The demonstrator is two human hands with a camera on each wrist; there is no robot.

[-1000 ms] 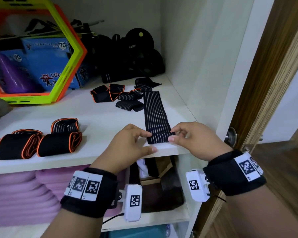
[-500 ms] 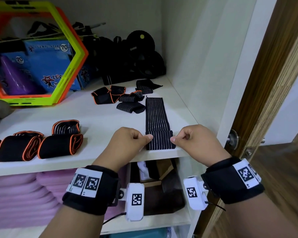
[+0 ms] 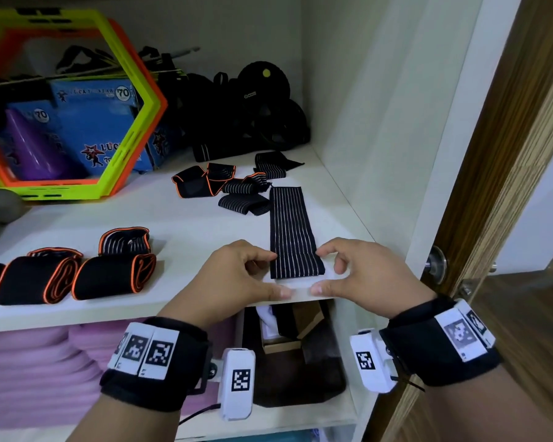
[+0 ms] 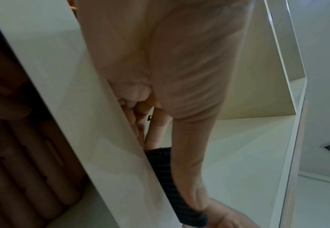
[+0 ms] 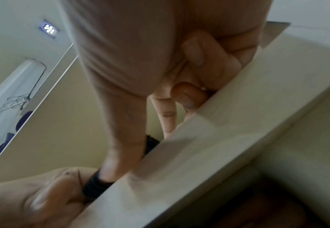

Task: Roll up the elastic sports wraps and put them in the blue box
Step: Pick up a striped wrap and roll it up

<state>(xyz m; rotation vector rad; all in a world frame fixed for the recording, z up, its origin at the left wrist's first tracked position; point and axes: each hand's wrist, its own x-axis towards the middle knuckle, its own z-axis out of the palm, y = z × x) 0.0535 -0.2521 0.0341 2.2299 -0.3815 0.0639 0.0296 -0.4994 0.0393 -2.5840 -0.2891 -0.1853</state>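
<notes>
A long black wrap with thin white stripes [image 3: 291, 231] lies flat on the white shelf [image 3: 179, 224], its near end folded over once. My left hand [image 3: 246, 275] and right hand [image 3: 348, 269] hold that fold from either side, index tips at its far corners and thumbs along its near edge by the shelf front. The left wrist view shows the wrap [image 4: 167, 177] beside my thumb. In the right wrist view the wrap [image 5: 93, 185] sits under my thumb tip. The blue box [image 3: 103, 129] stands at the back left, behind hexagon rings.
Three rolled orange-trimmed wraps [image 3: 112, 275] lie at the front left. Loose wraps [image 3: 237, 193] are piled beyond the striped one. Green and orange hexagon rings [image 3: 131, 129], black gear [image 3: 256, 106] and a grey ball [image 3: 0, 205] fill the back. The cabinet wall and a door knob [image 3: 436, 264] are close right.
The wrap's near end has been folded over onto itself. My index tips now sit at the fold's far corners and my thumbs have drawn back to the shelf's front edge.
</notes>
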